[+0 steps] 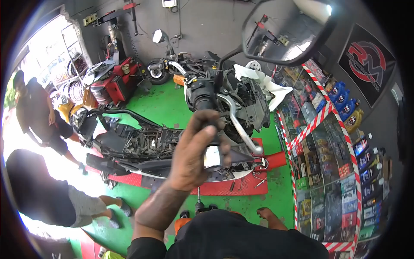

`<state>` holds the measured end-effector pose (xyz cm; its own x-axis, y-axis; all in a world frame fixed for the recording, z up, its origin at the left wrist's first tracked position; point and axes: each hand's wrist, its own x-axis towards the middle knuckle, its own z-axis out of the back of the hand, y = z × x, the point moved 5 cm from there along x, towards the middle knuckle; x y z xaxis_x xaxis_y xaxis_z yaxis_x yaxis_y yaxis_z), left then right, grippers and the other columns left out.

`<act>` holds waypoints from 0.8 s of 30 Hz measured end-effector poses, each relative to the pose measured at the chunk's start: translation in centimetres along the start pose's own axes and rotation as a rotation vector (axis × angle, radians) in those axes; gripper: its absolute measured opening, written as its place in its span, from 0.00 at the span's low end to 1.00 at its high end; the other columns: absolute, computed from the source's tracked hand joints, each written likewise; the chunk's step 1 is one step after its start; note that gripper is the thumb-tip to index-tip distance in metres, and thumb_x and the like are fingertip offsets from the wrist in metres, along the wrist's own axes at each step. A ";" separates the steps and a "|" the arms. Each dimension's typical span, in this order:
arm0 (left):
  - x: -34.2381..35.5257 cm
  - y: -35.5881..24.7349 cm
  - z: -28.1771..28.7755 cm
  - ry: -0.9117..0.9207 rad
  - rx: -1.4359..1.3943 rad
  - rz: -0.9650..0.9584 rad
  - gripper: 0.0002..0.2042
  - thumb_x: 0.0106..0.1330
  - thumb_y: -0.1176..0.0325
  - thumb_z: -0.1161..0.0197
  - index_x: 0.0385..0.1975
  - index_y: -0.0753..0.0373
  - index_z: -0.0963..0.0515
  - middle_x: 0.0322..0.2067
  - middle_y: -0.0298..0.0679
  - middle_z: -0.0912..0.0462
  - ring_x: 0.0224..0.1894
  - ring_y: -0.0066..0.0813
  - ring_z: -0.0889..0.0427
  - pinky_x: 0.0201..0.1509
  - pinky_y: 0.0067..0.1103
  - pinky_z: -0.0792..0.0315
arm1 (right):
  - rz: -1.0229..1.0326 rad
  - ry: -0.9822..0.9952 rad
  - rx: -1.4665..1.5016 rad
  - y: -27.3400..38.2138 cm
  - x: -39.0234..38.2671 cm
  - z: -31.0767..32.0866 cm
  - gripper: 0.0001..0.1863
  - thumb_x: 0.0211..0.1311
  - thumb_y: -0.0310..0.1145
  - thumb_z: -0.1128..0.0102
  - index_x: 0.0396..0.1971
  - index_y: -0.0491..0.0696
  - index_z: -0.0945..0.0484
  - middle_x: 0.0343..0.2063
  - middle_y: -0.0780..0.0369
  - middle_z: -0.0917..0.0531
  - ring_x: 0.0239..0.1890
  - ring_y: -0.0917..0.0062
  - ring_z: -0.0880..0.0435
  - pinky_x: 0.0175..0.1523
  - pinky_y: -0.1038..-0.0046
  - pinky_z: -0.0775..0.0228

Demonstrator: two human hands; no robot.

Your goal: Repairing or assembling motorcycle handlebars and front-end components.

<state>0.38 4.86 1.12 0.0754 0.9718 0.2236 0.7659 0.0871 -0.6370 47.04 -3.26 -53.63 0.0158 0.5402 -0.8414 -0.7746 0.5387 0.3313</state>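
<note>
My left hand (pixel 194 149) is raised in front of me, its fingers wrapped round the black handlebar grip of a partly stripped motorcycle. A shiny bar end (pixel 212 156) shows just below the fingers. Beside the hand runs a silver lever (pixel 236 118), apart from my fingers. A black mirror (pixel 282 32) stands above the bar. Low at my right side hangs my right hand (pixel 265 213), its fingers loosely apart and nothing visible in them. The motorcycle's bare frame (pixel 148 142), with exposed engine parts and wiring, stretches to the left; white panels (pixel 263 84) lie beyond the handlebar.
Two other people, one standing (pixel 41 114) and one in grey shorts (pixel 84 205), are at the left. A red lift platform (pixel 215 188) holds several tools. A glass display case (pixel 325 172) edged in striped tape lines the right. A red machine (pixel 118 82) stands behind.
</note>
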 end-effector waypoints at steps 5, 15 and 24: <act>-2.7 -2.9 4.5 0.067 0.068 0.137 0.19 0.69 0.65 0.37 0.56 0.59 0.34 0.47 0.41 0.28 0.33 0.30 0.20 0.28 0.28 0.20 | 0.263 -0.133 0.429 5.1 -3.5 -9.0 0.22 0.68 0.41 0.40 0.54 0.40 0.20 0.45 0.57 0.14 0.43 0.67 0.14 0.48 0.65 0.21; -3.9 -11.7 24.9 0.111 -0.040 0.367 0.23 0.61 0.67 0.30 0.52 0.65 0.33 0.40 0.44 0.31 0.20 0.22 0.29 0.12 0.14 0.31 | 0.016 -0.166 0.451 0.8 -11.6 -20.6 0.22 0.66 0.41 0.39 0.53 0.42 0.18 0.46 0.56 0.14 0.42 0.70 0.15 0.49 0.67 0.22; -2.8 -3.2 5.0 0.220 0.036 0.264 0.20 0.73 0.61 0.42 0.62 0.53 0.35 0.49 0.42 0.28 0.46 0.33 0.21 0.46 0.27 0.22 | 0.201 -0.062 0.283 -8.6 -13.9 -27.3 0.20 0.64 0.38 0.41 0.50 0.42 0.17 0.44 0.57 0.14 0.40 0.71 0.16 0.44 0.67 0.23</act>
<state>-5.46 2.93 -1.21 0.4073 0.8914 0.1988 0.6789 -0.1499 -0.7187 36.25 -33.05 -56.48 -0.0747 0.6871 -0.7227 -0.5606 0.5704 0.6003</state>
